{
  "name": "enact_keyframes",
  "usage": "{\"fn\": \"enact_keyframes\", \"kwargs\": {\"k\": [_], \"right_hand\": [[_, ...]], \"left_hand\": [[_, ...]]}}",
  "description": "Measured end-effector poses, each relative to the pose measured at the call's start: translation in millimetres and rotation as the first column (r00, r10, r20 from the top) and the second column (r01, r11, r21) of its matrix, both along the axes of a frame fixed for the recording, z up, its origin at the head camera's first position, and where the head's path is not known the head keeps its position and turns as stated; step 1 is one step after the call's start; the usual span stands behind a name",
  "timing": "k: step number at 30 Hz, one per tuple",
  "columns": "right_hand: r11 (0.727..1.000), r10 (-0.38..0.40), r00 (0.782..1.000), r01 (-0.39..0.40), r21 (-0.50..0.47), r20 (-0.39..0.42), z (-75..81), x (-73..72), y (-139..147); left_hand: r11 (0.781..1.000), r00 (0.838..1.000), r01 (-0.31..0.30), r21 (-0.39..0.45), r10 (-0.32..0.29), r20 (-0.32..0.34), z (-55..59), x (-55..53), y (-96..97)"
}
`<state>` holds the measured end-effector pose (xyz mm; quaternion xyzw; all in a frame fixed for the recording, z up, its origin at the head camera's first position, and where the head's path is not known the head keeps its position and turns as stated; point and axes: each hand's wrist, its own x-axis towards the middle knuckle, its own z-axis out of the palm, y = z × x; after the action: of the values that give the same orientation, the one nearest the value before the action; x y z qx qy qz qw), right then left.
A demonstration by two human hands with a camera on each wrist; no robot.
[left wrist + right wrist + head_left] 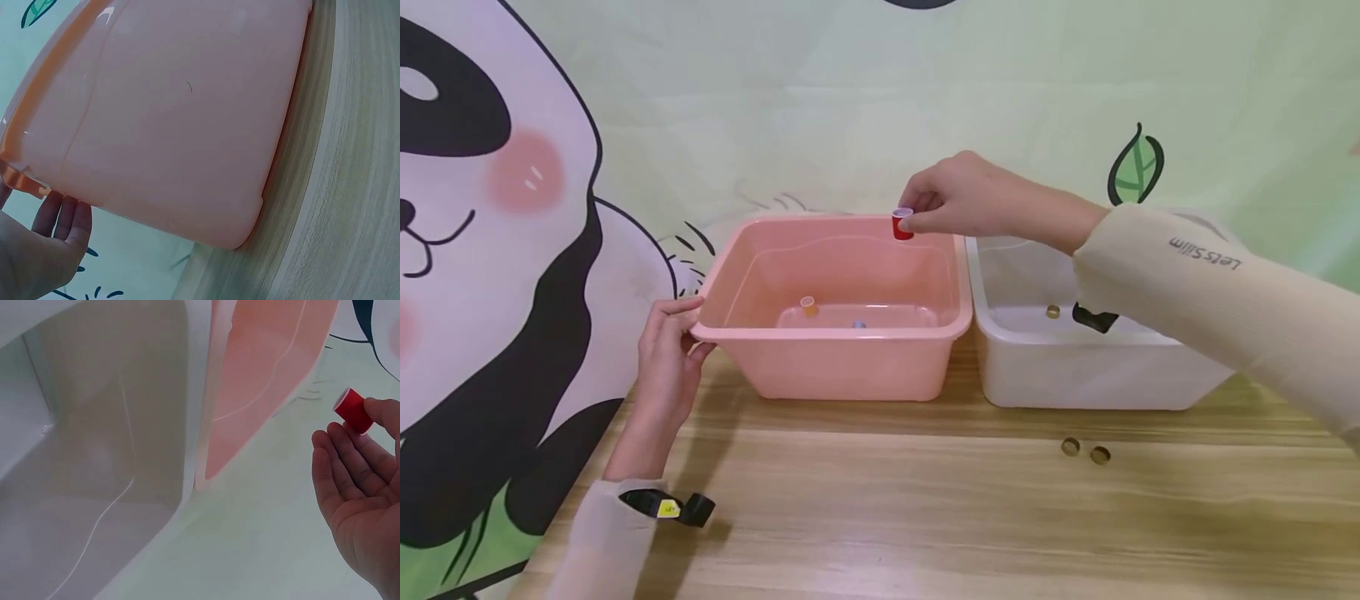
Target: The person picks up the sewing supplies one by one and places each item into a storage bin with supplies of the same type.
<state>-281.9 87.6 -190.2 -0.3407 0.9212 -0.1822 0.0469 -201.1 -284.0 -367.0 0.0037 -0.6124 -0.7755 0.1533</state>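
My right hand (970,196) pinches a small red cup (902,227) with a white rim between thumb and fingertips, above the back right part of the pink basin (850,367). In the right wrist view the same red cup (354,411) is tilted, the other fingers loosely bent below it. At the basin's left end, my left hand (666,362) grips the rim, and its fingers (64,215) lie under the edge. Inside the pink basin are a small orange cup (808,307) and a pale blue object (859,324), mostly hidden by the front rim.
Right beside the pink basin stands a white basin (1082,375), with a gold ring (1053,312) in it; my right forearm crosses above it. Two more gold rings, one left (1071,447) and one right (1100,455), lie on the wooden table (880,500). A panda-printed cloth (850,108) hangs behind.
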Motion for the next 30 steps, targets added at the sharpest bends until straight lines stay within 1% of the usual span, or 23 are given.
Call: {"fn": "enact_keyframes", "kwargs": {"k": [4, 11, 15, 22, 27, 30], "right_hand": [[1.0, -0.009, 1.0, 0.009, -0.007, -0.003, 1.9, -5.5, -4], [0.999, -0.03, 0.999, 0.03, -0.021, 0.025, 0.8, -12.8, -14], [0.998, -0.036, 0.999, 0.037, -0.045, 0.025, -1.5, -18.2, -21], [0.997, -0.065, 0.996, 0.068, -0.045, 0.068, -8.6, -27.6, -28], [0.996, -0.072, 0.995, 0.074, -0.04, 0.065, -15.0, -34.2, -31], [0.996, -0.074, 0.994, 0.078, -0.048, 0.074, -18.5, -37.6, -32]], "left_hand": [[1.0, 1.0, 0.0, 0.01, 0.0, -0.005, 0.6, -0.3, -0.1], [1.0, 1.0, -0.008, 0.012, 0.007, 0.018, 0.2, 2.7, -1.3], [1.0, 1.0, -0.015, 0.021, 0.015, 0.006, 0.8, 3.7, -3.4], [1.0, 1.0, -0.006, 0.017, 0.007, -0.012, 0.3, 3.4, -4.6], [1.0, 1.0, -0.006, 0.024, 0.006, -0.017, 1.1, 1.0, -4.0], [1.0, 1.0, -0.007, 0.023, 0.007, -0.008, 1.0, 0.8, -3.6]]}}
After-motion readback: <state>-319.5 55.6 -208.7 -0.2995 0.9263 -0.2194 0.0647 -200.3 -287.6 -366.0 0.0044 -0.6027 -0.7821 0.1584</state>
